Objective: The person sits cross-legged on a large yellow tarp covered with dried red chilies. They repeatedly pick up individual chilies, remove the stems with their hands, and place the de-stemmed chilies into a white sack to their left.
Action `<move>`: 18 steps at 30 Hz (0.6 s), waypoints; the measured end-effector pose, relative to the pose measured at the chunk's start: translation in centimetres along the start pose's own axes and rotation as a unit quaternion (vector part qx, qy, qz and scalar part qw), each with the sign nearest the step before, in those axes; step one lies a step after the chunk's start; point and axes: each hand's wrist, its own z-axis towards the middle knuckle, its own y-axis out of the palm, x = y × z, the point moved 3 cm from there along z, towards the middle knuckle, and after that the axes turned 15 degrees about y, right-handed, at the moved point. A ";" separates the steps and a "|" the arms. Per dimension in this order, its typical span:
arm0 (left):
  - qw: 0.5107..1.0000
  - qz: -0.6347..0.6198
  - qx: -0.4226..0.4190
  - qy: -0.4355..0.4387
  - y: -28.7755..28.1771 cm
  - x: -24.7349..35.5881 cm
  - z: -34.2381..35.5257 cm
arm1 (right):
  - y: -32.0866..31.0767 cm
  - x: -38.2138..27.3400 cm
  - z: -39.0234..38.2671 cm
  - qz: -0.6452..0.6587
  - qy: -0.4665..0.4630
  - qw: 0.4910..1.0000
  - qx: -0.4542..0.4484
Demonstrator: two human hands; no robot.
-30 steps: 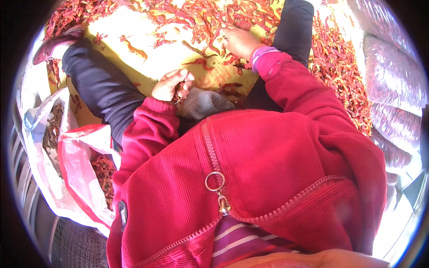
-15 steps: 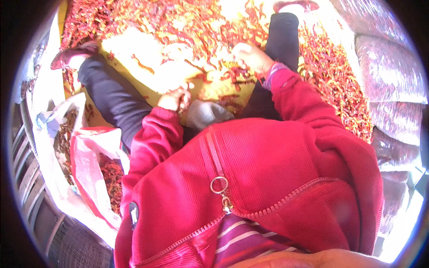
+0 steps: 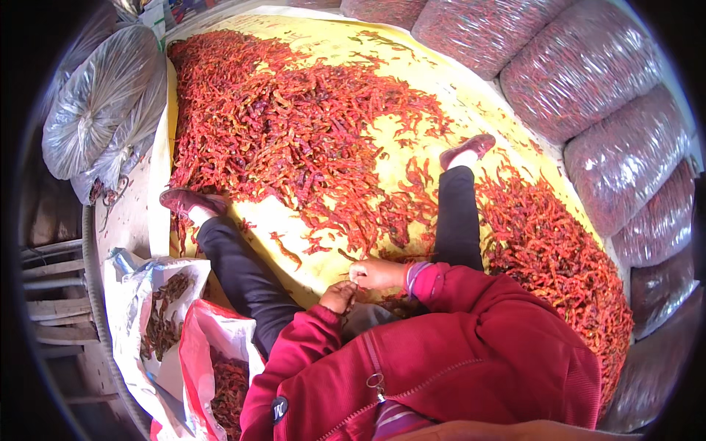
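Observation:
My left hand (image 3: 339, 296) and my right hand (image 3: 375, 273) meet in front of my lap, their fingertips pinched close together. What they hold between them, if anything, is too small and hidden to make out. Just beyond the fingers, dried red chili peppers (image 3: 294, 140) lie in a broad heap on a yellow sheet (image 3: 393, 154), between and beyond my outstretched legs. A second heap of red chilies (image 3: 548, 257) spreads along the outside of my right leg. Close under my hands a grey cloth (image 3: 365, 320) is partly covered by my jacket.
Left of my left leg stand an open white sack (image 3: 132, 323) with dull brownish chilies and a red-edged sack (image 3: 193, 353) with red ones. Full clear plastic bags (image 3: 581, 66) line the right side. Tied plastic bags (image 3: 99, 110) and a slatted wooden frame (image 3: 59, 301) are at left.
My hands have come together from being well apart, the right moving in toward the left. The view has tilted upward, showing more of the chili heap, and the glare has faded.

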 end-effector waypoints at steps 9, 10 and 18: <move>1.000 0.015 -0.004 0.013 0.9 0.1 -0.7 | 1.0 0.7 -2.0 0.110 -0.019 0.993 -0.028; 1.000 0.009 -0.012 0.008 0.9 0.1 -0.7 | 0.9 1.1 -1.8 0.093 -0.040 0.995 0.001; 0.983 -0.153 -0.066 -0.076 -0.1 -0.9 0.2 | -2.5 6.9 -0.3 -0.090 -0.024 0.991 0.100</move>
